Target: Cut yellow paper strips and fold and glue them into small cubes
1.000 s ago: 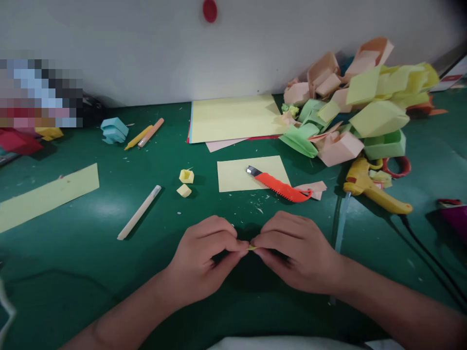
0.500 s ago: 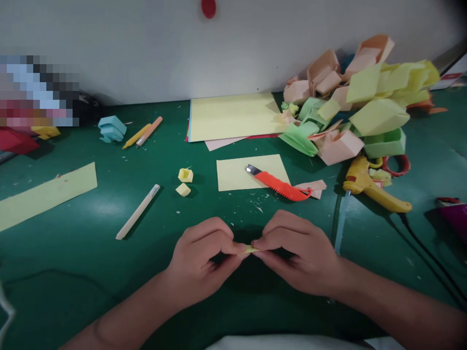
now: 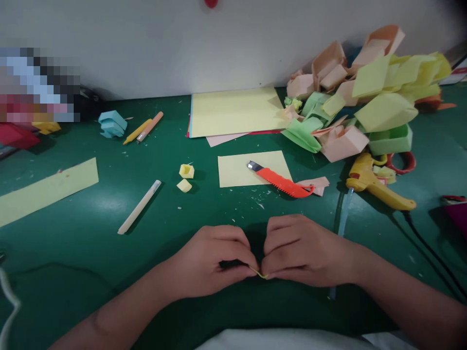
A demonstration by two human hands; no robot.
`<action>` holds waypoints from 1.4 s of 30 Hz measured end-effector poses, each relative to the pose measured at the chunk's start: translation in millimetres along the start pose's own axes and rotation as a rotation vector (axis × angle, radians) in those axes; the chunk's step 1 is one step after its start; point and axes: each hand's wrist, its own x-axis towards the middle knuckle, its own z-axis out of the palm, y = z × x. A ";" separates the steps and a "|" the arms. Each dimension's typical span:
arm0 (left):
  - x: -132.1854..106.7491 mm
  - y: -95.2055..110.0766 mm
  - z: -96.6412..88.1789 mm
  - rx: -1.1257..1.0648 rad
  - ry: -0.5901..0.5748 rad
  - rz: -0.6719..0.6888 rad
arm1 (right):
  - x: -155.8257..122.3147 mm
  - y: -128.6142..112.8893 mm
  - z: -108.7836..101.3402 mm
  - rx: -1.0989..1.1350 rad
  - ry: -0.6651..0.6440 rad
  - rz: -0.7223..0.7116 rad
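Near side of the tabletop (image 3: 189, 214): the bare hands almost meet, low and close to the person, presumably to keep a small piece in good view.
Yellow strip (image 3: 259, 273): between the hands, thin, slightly curved and seen nearly edge-on; its ends are hidden by the fingers.
Left hand (image 3: 215, 260): thumb and forefinger clamped on one end of the strip, with a gap behind the tips; so slight a piece probably allows only a fingertip grip.
Right hand (image 3: 306, 250): fingers curled, with the thumb beneath, clamped on the other end; holding both ends likely steadies the short span between.
Cutter (image 3: 280, 183): resting across the card (image 3: 233, 170), its loop end at a pink scrap (image 3: 321, 185); the handle points rightward, apparently for easy reach.
Yellow cup (image 3: 187, 171) and block (image 3: 184, 185): just beside each other, beyond the left hand, perhaps set there to avoid being knocked.
Glue gun (image 3: 379, 184): on its side at the right, its glue stick (image 3: 345, 211) passing behind the right wrist; the cable (image 3: 432, 250) runs outward, seemingly to spare the working space.
Paper stack (image 3: 237, 112): flat near the wall, beside heaped paper boxes (image 3: 386, 113).
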 end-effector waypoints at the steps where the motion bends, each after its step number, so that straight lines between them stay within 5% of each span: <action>1: -0.3 0.1 -0.2 -0.015 -0.019 -0.015 | -0.6 -0.4 -1.0 0.013 -0.019 0.008; 10: -1.8 -1.3 5.5 -0.021 0.182 -0.137 | -0.5 -0.2 9.4 -0.032 0.155 0.196; 29: -2.3 4.6 6.3 0.102 0.300 -0.169 | 4.6 -5.4 17.5 -0.030 0.276 0.263; 42: -2.6 4.1 -3.2 -0.064 0.140 -0.142 | 6.1 -5.8 15.3 0.129 0.269 0.313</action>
